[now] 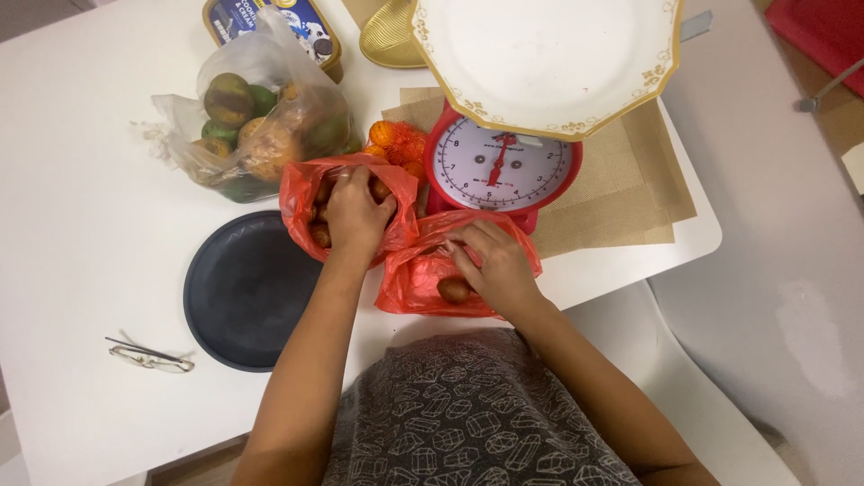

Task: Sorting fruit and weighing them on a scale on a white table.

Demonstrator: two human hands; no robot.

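We look down on a white table with a pale floor to its right. On it stand a red dial scale carrying a white plate with gold trim, set on tan mats.

The left hand is sunk into a red bag that lies just left of the scale. Its fingers are curled down among small brown fruit inside; we cannot tell whether they have closed on 1 of them, since the fingertips are hidden by the bag and the fruit.

The right hand rests on a second red bag, in front of the scale and touching the first bag. Its fingers are bent and spread over the plastic, pressing or gathering it; a brown fruit shows just beside the fingers, inside the bag. Whether the hand grips the fruit or only the plastic we cannot tell.

Left of the first bag lies a dark round plate, partly under the left forearm. Behind it sits a clear bag of green and brown fruit, and between that and the scale an orange net of small oranges. A blue tub and a gold dish stand at the far edge. Glasses lie near the table's front left.
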